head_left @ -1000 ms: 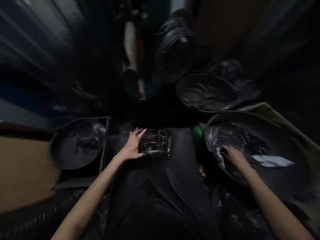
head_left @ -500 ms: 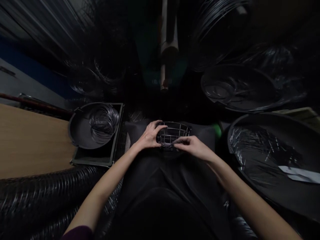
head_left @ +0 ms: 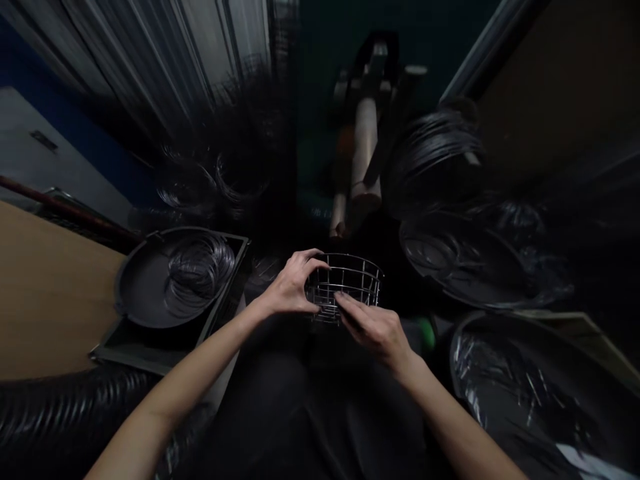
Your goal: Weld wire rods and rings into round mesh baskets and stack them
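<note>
A small round wire basket [head_left: 350, 280] of bright metal stands on my dark lap, open side up. My left hand [head_left: 290, 290] grips its left rim, fingers curled over the top wire. My right hand [head_left: 373, 327] lies against the basket's near lower side, fingers pressed together at the wires; I cannot make out whether they pinch a small piece. A dark pan [head_left: 150, 287] with a coil of wire rings [head_left: 197, 270] sits to the left in a square tray.
A wooden tabletop [head_left: 45, 300] lies at the left. Ribbed black hose [head_left: 55, 413] runs along the lower left. Large dark basins [head_left: 465, 260] of wire parts stand at the right; the nearest basin [head_left: 545, 393] holds short metal pieces. A machine with rollers [head_left: 363, 153] stands ahead.
My right hand left the right basin and came to the wire basket's near side. My view tilted up and the basket now stands a little higher. The left hand stayed on the rim.
</note>
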`<state>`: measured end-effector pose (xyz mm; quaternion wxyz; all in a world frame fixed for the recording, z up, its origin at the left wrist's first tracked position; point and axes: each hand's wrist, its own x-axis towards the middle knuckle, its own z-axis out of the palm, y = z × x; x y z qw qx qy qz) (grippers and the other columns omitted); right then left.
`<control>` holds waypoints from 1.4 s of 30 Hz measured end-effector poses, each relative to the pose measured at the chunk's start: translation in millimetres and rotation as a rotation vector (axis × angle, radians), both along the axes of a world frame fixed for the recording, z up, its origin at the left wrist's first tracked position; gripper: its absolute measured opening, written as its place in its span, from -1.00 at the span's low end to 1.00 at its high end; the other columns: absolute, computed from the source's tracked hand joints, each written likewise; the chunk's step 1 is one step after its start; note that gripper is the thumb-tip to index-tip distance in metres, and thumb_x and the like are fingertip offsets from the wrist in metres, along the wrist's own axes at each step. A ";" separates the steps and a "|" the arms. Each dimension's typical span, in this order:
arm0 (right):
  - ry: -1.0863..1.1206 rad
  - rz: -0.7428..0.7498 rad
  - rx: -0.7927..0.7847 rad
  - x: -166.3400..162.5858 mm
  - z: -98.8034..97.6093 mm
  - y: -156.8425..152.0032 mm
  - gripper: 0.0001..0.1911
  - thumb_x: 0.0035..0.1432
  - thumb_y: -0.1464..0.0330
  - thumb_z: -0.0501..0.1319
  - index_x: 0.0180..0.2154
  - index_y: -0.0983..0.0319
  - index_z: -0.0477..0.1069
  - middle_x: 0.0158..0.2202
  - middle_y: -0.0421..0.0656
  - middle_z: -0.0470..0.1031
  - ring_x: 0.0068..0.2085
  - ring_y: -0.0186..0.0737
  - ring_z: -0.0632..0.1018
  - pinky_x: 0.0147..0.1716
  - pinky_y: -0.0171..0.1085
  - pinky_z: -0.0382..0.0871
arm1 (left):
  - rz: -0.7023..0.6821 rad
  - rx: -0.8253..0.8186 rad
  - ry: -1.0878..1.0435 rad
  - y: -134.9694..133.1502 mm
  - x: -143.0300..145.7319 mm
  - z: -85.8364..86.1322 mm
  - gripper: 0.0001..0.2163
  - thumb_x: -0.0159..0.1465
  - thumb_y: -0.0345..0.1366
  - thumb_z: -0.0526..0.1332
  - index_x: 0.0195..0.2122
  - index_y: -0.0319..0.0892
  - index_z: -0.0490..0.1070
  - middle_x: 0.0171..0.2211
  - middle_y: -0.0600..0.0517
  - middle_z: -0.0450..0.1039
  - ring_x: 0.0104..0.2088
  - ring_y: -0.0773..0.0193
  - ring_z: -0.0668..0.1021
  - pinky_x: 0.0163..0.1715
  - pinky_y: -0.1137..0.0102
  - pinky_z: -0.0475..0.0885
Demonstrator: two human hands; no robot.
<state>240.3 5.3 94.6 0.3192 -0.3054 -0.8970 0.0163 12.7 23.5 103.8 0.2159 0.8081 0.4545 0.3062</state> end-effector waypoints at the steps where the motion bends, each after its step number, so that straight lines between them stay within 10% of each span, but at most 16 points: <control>1: 0.011 0.017 0.028 -0.2 3.1 6.4 -0.67 0.24 0.47 0.12 0.04 0.25 0.42 -0.04 -0.12 0.51 -0.26 -0.34 0.62 -0.22 -0.43 0.51 | -0.003 0.013 -0.002 5.1 -0.6 2.8 -0.33 -0.16 -0.36 0.42 0.02 -0.14 0.25 0.14 -0.16 0.14 0.16 -0.05 0.24 0.14 0.05 0.26; 42: 0.035 0.050 -0.056 -6.2 9.4 69.0 -0.73 0.25 0.39 0.14 -0.03 0.19 0.46 -0.12 -0.18 0.57 -0.23 -0.28 0.62 -0.25 -0.41 0.54 | -0.063 0.023 -0.096 64.7 -9.7 3.3 -0.34 -0.16 -0.37 0.43 0.03 -0.17 0.32 0.09 -0.17 0.18 0.17 -0.05 0.25 0.17 0.04 0.25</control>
